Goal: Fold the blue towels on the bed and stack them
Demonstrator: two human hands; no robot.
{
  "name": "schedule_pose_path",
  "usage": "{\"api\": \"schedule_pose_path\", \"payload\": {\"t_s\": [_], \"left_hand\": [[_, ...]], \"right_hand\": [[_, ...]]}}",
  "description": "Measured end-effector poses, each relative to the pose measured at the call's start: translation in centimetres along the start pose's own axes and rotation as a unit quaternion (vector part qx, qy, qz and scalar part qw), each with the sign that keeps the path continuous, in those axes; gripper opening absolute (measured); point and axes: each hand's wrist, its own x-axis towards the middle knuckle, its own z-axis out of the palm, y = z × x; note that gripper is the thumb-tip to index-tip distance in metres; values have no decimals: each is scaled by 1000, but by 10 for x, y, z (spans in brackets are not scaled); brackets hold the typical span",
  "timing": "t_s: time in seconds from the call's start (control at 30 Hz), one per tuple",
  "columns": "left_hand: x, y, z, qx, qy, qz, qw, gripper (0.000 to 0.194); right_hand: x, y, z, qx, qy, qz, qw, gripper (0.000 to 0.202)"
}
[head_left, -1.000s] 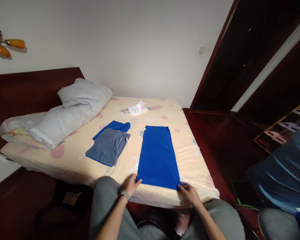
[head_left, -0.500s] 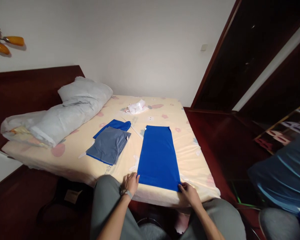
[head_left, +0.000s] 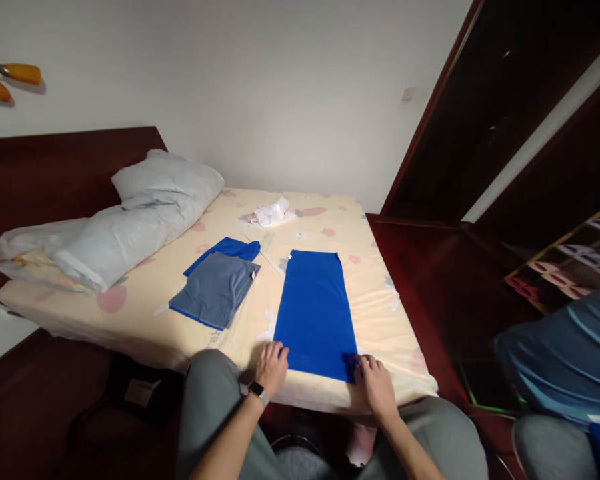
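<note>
A bright blue cloth (head_left: 313,311), folded into a long rectangle, lies flat on the bed (head_left: 190,337) with its short edge toward me. My left hand (head_left: 271,365) pinches the near left corner of that cloth. My right hand (head_left: 373,381) grips the near right corner, where the fabric is slightly bunched. A smartwatch is on my left wrist. My knees in grey trousers press against the bed's front edge.
A folded grey garment (head_left: 215,291) lies over a blue one (head_left: 227,249) left of the cloth. A grey pillow and bundled bedding (head_left: 115,223) line the dark headboard. A white plastic bag (head_left: 271,213) sits at the far side. Blue fabric (head_left: 565,353) fills the right edge.
Both hands have closed onto the near corners of the blue cloth and shifted slightly forward; the right corner is now bunched. The view has drifted slightly.
</note>
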Motion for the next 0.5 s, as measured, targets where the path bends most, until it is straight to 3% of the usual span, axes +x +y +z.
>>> {"api": "schedule_pose_path", "payload": {"t_s": [0.1,0.2,0.33,0.5], "left_hand": [[-7,22,13,-39,-22,144,989,40],[-11,31,21,-60,-49,191,979,51],[-11,13,19,-50,-68,144,986,55],[-10,-23,10,-26,-94,116,988,56]], "right_hand": [[-6,-23,1,66,-31,-131,989,44],[-14,-44,12,119,-85,-221,964,62],[-16,-49,23,141,-136,-202,960,66],[-9,-18,13,124,-165,-133,970,58]]}}
